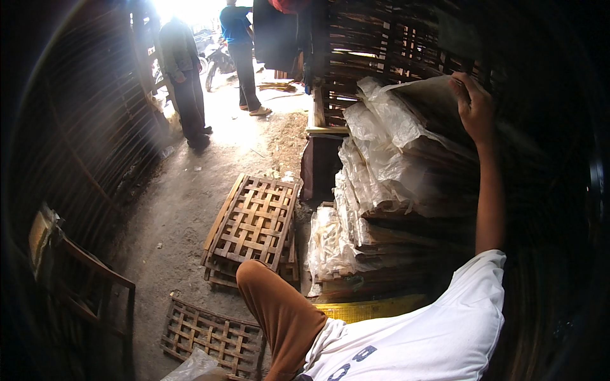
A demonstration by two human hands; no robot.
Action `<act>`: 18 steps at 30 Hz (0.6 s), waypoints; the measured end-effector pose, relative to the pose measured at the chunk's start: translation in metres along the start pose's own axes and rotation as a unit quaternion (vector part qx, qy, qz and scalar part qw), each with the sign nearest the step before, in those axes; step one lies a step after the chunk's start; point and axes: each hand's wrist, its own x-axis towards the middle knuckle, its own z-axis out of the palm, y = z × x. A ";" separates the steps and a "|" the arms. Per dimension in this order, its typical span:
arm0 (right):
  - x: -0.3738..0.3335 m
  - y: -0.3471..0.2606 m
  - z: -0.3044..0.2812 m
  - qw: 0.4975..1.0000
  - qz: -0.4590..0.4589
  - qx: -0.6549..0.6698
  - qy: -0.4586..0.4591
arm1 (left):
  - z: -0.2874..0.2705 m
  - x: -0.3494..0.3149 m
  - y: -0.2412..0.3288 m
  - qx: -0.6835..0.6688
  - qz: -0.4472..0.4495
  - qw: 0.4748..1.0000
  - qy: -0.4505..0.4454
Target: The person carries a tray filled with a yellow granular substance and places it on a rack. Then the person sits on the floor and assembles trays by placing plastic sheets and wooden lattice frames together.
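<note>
Sheeting (pixel 381 124), pale, crumpled, draped over layered stack (pixel 394 238) at two o'clock; right hand (pixel 475 108) at its upper edge, grip cannot be told; left hand out of view. Apparent step: handling that edge; calls for sure finger hold.

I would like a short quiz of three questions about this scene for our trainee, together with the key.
1. Which of the wearer's hands is at the pale plastic sheeting? A) left, B) right, C) both.
2. True or false: all the latticed wooden racks lie in one stack.
3. Fill the gap: near the motorbike stands a person in a ____ top.

Key:
1. B, the right hand.
2. False; one latticed rack lies apart from the stack.
3. Blue.
</note>
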 end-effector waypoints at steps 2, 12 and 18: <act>-0.006 -0.005 0.002 1.000 0.011 0.008 -0.015 | -0.002 -0.001 -0.003 -0.004 0.012 1.000 -0.008; -0.045 -0.055 0.003 0.980 0.038 0.063 -0.186 | 0.009 0.012 -0.026 0.069 0.039 0.996 -0.039; -0.056 -0.058 0.008 0.973 0.033 0.093 -0.208 | 0.002 0.002 -0.002 0.004 0.075 0.997 -0.011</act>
